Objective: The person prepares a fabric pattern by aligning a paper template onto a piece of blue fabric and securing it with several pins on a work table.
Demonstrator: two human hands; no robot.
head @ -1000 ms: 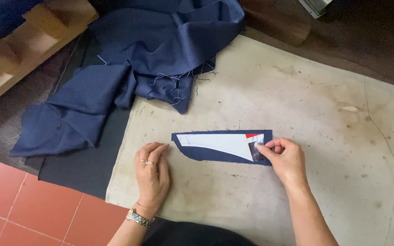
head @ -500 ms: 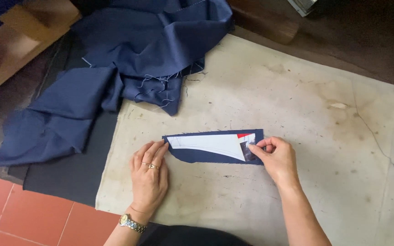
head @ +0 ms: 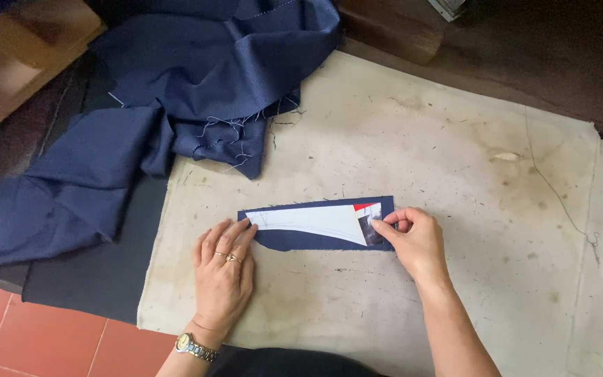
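A small navy fabric piece (head: 301, 241) lies flat on a stained cream cloth (head: 413, 139). A white tapered paper pattern (head: 315, 220) rests on top of it, with a red and dark printed patch at its right end. My left hand (head: 223, 269) lies flat, fingers spread, fingertips touching the left tip of the pattern; it wears rings and a wristwatch. My right hand (head: 413, 241) pinches the right end of the pattern and fabric piece between thumb and fingers.
A large crumpled heap of navy fabric (head: 169, 105) with frayed edges lies at the upper left, partly over a dark mat (head: 99, 272). Wooden boards (head: 22, 49) sit at the far left, a wooden block (head: 392, 28) at the top. Red floor tiles (head: 29, 335) show at the lower left.
The view has shifted slightly. Both hands stay on the ends of the pattern and fabric piece; my left fingertips have slid a little closer onto its left tip.
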